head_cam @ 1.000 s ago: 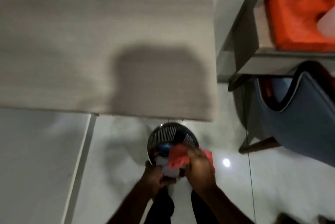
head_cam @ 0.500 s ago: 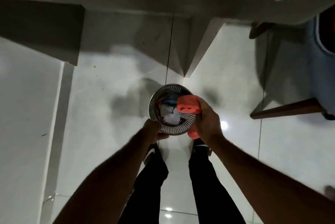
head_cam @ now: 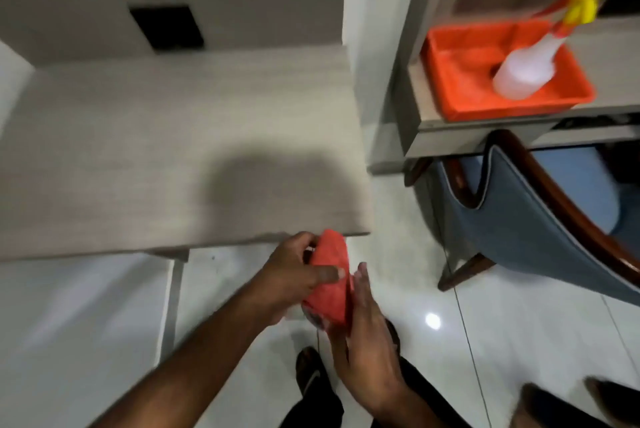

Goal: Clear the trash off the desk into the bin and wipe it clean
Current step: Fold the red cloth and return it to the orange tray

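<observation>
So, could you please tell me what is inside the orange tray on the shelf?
A white spray bottle with a yellow trigger stands in the orange tray. The tray floor under the bottle is hidden.

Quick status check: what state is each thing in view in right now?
Cloth: bunched, held between both hands.
Left hand: gripping cloth.
Right hand: flat against cloth.
Desk: bare, shadowed.
Spray bottle: tilted in the tray.
Tray: on shelf.
</observation>
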Available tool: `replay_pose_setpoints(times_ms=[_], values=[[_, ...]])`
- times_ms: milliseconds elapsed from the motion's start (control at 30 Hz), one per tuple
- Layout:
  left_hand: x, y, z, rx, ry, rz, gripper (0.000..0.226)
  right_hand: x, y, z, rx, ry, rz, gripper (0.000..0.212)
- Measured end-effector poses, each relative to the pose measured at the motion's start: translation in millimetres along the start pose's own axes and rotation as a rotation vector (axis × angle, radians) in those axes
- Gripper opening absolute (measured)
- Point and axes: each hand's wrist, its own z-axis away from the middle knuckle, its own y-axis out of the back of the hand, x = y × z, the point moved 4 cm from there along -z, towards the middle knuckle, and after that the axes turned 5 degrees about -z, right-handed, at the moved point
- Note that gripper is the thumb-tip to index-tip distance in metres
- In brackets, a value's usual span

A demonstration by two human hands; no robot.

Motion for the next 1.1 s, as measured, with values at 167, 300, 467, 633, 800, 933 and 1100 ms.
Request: replay_pose_setpoints(times_ms=[167, 300, 467, 633, 800, 933, 1100], values=[[172, 5, 48, -0.263, -0.342, -0.429, 0.042, -42, 86, -57, 0.033, -0.007, -0.445, 0.139], [286, -9, 35, -0.458, -0.414, -0.511, 0.026, -60, 167, -155, 0.011, 0.088, -0.869, 0.105], [403, -33, -49, -0.253, -0.505, -0.634, 0.033, -23, 230, -238, -0.026, -0.094, -1.113, 0.055], [447, -71, -179, -0.105, -0.518, -0.846, 0.044, 47, 283, -306, 0.248, -0.206, -0.913, 0.019], [436, -115, -277, 0.044, -0.589, -1.085, 0.042, 112, 295, -368, 0.323, -0.409, -0.802, 0.019], [418, -139, -332, 0.106, -0.572, -1.113, 0.061, 144, 290, -409, 0.352, -0.541, -0.612, 0.022], [398, -134, -357, 0.127, -0.583, -1.212, 0.069, 165, 277, -431, 0.27, -0.561, -0.198, 0.028]])
